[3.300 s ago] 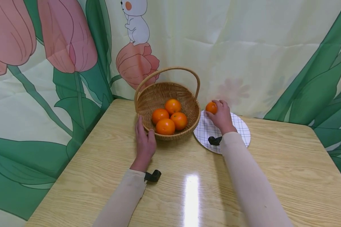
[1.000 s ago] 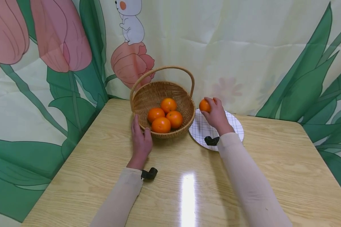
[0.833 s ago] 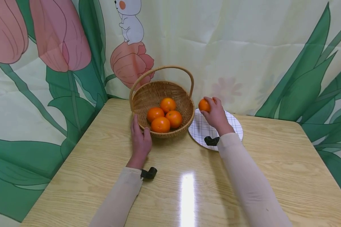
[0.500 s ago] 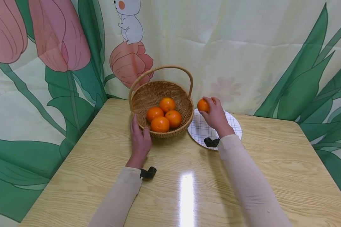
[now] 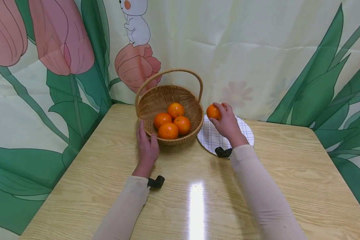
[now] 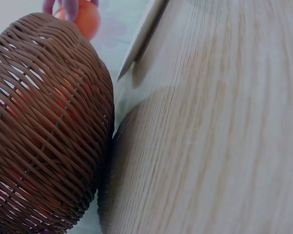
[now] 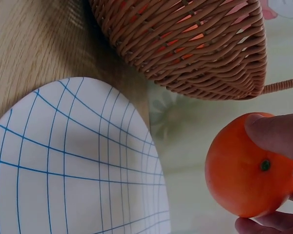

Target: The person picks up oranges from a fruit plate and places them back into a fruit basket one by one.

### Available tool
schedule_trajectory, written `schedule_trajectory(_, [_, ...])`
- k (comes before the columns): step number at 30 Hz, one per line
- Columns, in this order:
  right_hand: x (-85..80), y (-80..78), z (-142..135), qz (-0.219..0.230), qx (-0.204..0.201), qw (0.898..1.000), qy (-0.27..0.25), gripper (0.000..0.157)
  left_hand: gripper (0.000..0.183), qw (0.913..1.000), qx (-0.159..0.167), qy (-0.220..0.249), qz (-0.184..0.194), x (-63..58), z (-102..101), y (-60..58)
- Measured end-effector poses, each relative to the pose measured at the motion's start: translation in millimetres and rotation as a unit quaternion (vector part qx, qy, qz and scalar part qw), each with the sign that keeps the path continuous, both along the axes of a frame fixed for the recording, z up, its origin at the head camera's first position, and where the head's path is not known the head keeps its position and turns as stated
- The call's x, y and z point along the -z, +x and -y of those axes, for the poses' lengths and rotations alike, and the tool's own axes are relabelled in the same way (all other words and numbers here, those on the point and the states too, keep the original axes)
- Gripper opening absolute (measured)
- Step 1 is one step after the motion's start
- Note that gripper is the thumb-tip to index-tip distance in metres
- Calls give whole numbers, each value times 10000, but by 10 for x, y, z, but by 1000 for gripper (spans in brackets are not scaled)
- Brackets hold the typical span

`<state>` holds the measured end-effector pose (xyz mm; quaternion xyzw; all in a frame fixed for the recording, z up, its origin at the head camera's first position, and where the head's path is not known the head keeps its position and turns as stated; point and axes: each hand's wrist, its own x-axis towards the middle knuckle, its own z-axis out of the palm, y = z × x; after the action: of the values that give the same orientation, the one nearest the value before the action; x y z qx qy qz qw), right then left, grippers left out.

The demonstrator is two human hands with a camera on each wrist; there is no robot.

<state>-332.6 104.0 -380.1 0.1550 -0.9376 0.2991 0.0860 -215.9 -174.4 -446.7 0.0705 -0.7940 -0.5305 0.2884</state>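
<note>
My right hand [image 5: 229, 125] grips an orange [image 5: 213, 112] over the back left rim of the white, blue-checked plate [image 5: 210, 137]. In the right wrist view the thumb presses the top of the orange [image 7: 234, 165], its green stem spot showing, and fingertips support it below. To the left stands a wicker basket [image 5: 187, 96] with a tall hoop handle, tilted to face me. Several oranges [image 5: 168, 131] lie in it. My left hand [image 5: 147, 148] rests at the basket's front left side, fingers extended along the wickerwork. The left wrist view shows the basket's outer wall [image 6: 49, 126].
The wooden table [image 5: 123, 206] carries a bright light reflection near its front. Behind it hangs a pale curtain [image 5: 228, 50] printed with tulips, leaves and a white animal. Plate and basket stand side by side near the table's back edge.
My right hand has carried the orange slightly left, nearer the basket's right rim. The left hand stays against the basket. The whole head view has shifted a little.
</note>
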Motion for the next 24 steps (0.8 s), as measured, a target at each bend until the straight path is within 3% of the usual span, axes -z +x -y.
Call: schedule_trajectory(24, [-182,195,30,-559,-206,9978,-303,60,67,10000,-28,-14,19,8,-5,-8])
